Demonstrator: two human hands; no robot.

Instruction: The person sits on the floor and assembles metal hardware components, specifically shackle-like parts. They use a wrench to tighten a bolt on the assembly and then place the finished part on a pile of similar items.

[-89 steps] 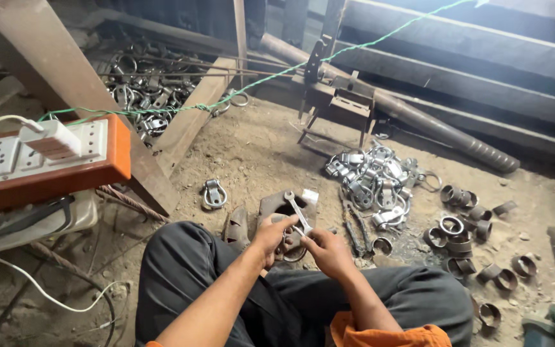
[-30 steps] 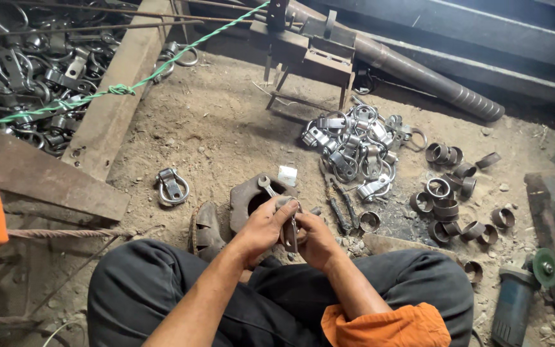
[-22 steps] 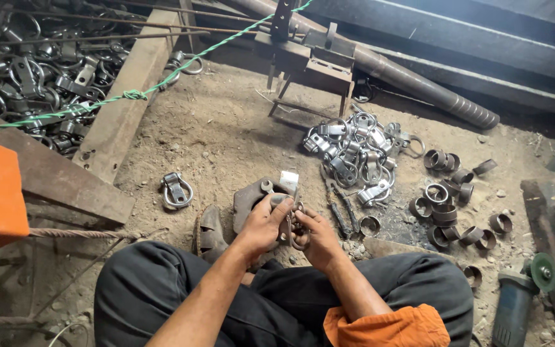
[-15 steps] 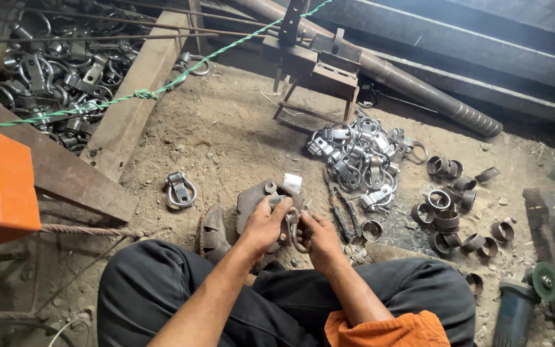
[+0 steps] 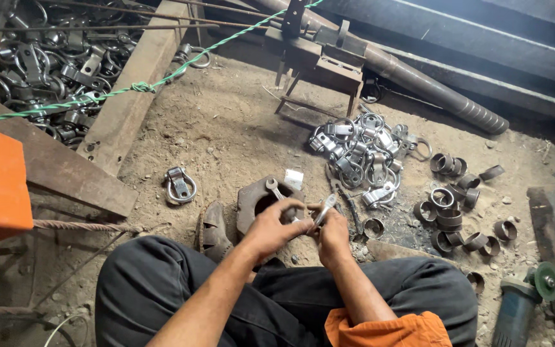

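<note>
I sit on a dirt floor with my knees wide. My left hand point(image 5: 271, 226) grips a small metal clamp part over a rusty hexagonal block point(image 5: 250, 199) that has a hole in it. A spanner point(image 5: 273, 189) lies across that block's top. My right hand point(image 5: 333, 230) holds a slim shiny metal piece point(image 5: 325, 209) against the part in the left hand. The two hands touch in front of my lap.
A heap of shiny clamps point(image 5: 362, 154) lies ahead on the right, with several steel rings point(image 5: 452, 199) beyond it. One clamp point(image 5: 180, 186) lies alone at left. An angle grinder point(image 5: 520, 302) rests at lower right. A wooden beam point(image 5: 130, 90), green rope point(image 5: 162, 80) and a welded stand point(image 5: 319, 61) are behind.
The view has shifted left and back slightly. My hands stay together over the block, working the small metal part with little movement.
</note>
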